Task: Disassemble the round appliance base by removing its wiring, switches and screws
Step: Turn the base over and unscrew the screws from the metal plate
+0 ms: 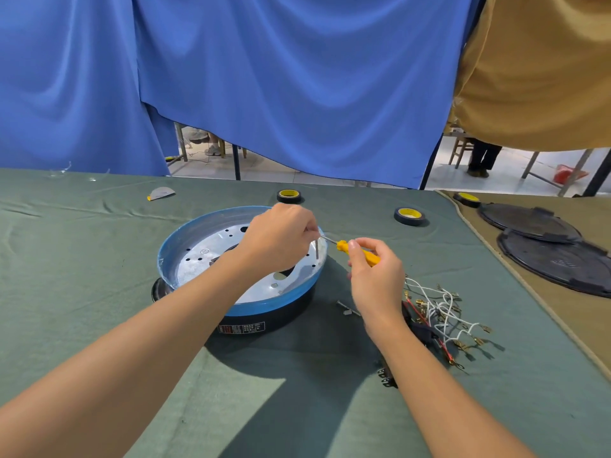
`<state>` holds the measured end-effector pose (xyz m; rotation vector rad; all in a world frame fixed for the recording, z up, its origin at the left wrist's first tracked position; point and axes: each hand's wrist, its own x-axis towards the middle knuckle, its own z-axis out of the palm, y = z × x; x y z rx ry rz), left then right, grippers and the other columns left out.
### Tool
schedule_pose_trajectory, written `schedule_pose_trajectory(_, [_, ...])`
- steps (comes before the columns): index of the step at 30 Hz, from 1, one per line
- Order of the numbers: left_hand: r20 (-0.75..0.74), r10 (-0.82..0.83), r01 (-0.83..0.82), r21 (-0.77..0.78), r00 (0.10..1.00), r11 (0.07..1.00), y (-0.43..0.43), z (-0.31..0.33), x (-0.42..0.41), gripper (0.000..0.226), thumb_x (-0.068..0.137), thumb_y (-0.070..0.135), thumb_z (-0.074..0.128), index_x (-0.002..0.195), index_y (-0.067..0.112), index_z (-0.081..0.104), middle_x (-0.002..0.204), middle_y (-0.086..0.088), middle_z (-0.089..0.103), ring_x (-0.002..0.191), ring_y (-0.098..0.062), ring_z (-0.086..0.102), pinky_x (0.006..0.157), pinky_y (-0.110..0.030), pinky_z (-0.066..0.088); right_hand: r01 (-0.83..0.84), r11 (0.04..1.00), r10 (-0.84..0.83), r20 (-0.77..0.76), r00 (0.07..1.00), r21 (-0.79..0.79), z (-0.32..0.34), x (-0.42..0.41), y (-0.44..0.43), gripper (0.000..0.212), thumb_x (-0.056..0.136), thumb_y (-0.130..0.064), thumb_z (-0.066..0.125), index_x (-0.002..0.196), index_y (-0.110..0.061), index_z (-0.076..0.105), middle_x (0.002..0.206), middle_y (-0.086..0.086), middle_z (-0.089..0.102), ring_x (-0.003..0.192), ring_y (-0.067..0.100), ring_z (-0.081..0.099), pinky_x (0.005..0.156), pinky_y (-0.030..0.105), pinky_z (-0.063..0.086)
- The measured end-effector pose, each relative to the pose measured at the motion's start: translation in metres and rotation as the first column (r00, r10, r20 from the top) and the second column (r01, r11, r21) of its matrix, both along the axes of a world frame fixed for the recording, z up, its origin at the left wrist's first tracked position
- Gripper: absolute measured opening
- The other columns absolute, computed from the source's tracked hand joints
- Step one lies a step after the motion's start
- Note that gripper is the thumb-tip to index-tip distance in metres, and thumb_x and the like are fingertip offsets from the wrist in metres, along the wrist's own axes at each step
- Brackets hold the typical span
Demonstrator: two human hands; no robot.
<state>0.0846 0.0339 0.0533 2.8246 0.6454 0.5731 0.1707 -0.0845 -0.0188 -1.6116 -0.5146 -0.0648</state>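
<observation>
**head view.** the round appliance base, blue-rimmed over a black body, sits at centre frame on the green table cloth with its open side up. its metal inner plate shows only empty holes where it is visible.

the left hand is over the base's right rim, fingers curled and pinching a thin upright screw or pin. the right hand, just right of the base, grips the yellow-handled screwdriver. its shaft points left toward the left hand's fingers.

at lower right of centre, clear of the base, lies a wire bundle of white and red leads with brass terminals. beside it is a dark part half hidden by the right forearm, possibly a switch, though this cannot be told. two loose screws lie near the base.

**judged progress:** the wiring is out and some screws are out, and the fastener in the left hand appears to be the step in hand. anything under that hand or beneath the base is hidden, so the remainder is uncertain.

three tape rolls lie at upper centre and two black round covers at right frame.
</observation>
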Motion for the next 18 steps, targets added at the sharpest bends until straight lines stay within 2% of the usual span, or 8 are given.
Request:
schedule_pose_trajectory(2, [0.103, -0.015, 0.019, -0.038, 0.995, 0.999, -0.006, 0.007, -0.002, 0.022, 0.099, 0.025, 0.054, 0.107, 0.015, 0.072, 0.103, -0.001, 0.069, 0.092, -0.022, 0.061, 0.076, -0.035, 0.049, 0.028, 0.999, -0.026, -0.074, 0.997, 0.038, 0.005, 0.005, -0.003, 0.011, 0.093, -0.029, 0.057, 0.084, -0.03, 0.063, 0.076, -0.003, 0.065, 0.07, 0.019, 0.061, 0.072, 0.045, 0.055])
schedule_pose_trajectory(4, [0.133, -0.045, 0.056, -0.081, 0.99, 0.995, -0.014, 0.01, 0.0, 0.021, 0.098, 0.024, 0.056, 0.105, 0.014, 0.073, 0.101, -0.002, 0.071, 0.092, -0.023, 0.062, 0.078, -0.036, 0.05, 0.081, 0.994, -0.072, -0.113, 0.991, 0.078, 0.01, 0.013, -0.009, 0.011, 0.093, -0.028, 0.057, 0.084, -0.028, 0.063, 0.073, 0.0, 0.064, 0.064, 0.019, 0.057, 0.068, 0.046, 0.052])
schedule_pose_trajectory(7, [0.04, -0.12, 0.123, -0.091, 0.992, 0.988, -0.03, 0.008, 0.008, 0.018, 0.095, 0.025, 0.06, 0.102, 0.016, 0.074, 0.103, -0.004, 0.071, 0.097, -0.026, 0.061, 0.082, -0.037, 0.049, 0.156, 0.982, -0.139, -0.153, 0.978, 0.105, 0.015, 0.026, -0.019, 0.011, 0.093, -0.029, 0.057, 0.088, -0.022, 0.063, 0.072, 0.002, 0.063, 0.06, 0.018, 0.054, 0.063, 0.041, 0.049])
schedule_pose_trajectory(9, [-0.037, -0.159, 0.158, -0.031, 0.987, 0.987, -0.038, 0.002, 0.017, 0.016, 0.093, 0.025, 0.062, 0.097, 0.018, 0.076, 0.105, -0.002, 0.071, 0.102, -0.026, 0.059, 0.089, -0.038, 0.047, 0.188, 0.976, -0.165, -0.182, 0.969, 0.113, 0.015, 0.031, -0.023, 0.013, 0.094, -0.03, 0.057, 0.088, -0.02, 0.063, 0.073, 0.002, 0.063, 0.059, 0.017, 0.054, 0.06, 0.038, 0.046])
schedule_pose_trajectory(12, [-0.116, -0.145, 0.155, 0.077, 0.983, 0.985, -0.043, -0.01, 0.03, 0.015, 0.092, 0.026, 0.063, 0.094, 0.021, 0.077, 0.102, 0.004, 0.071, 0.105, -0.023, 0.055, 0.089, -0.037, 0.037, 0.204, 0.971, -0.174, -0.216, 0.961, 0.123, 0.014, 0.034, -0.026, 0.013, 0.094, -0.031, 0.057, 0.089, -0.02, 0.063, 0.077, 0.004, 0.064, 0.063, 0.018, 0.054, 0.062, 0.039, 0.048])
schedule_pose_trajectory(15, [-0.133, -0.103, 0.12, 0.128, 0.986, 0.984, -0.043, -0.019, 0.042, 0.014, 0.09, 0.027, 0.064, 0.093, 0.02, 0.076, 0.101, 0.002, 0.069, 0.106, -0.024, 0.05, 0.083, -0.036, 0.03, 0.203, 0.972, -0.173, -0.222, 0.96, 0.119, 0.013, 0.035, -0.027, 0.013, 0.094, -0.031, 0.057, 0.088, -0.021, 0.061, 0.083, 0.007, 0.066, 0.068, 0.02, 0.057, 0.064, 0.04, 0.05])
schedule_pose_trajectory(18, [-0.111, -0.044, 0.06, 0.149, 0.993, 0.987, -0.039, -0.026, 0.053, 0.016, 0.09, 0.028, 0.064, 0.093, 0.019, 0.076, 0.101, 0.001, 0.068, 0.107, -0.025, 0.049, 0.083, -0.035, 0.028, 0.193, 0.972, -0.161, -0.221, 0.962, 0.132, 0.012, 0.035, -0.027, 0.014, 0.094, -0.031, 0.057, 0.081, -0.026, 0.058, 0.08, 0.006, 0.065, 0.065, 0.018, 0.056, 0.058, 0.035, 0.048])
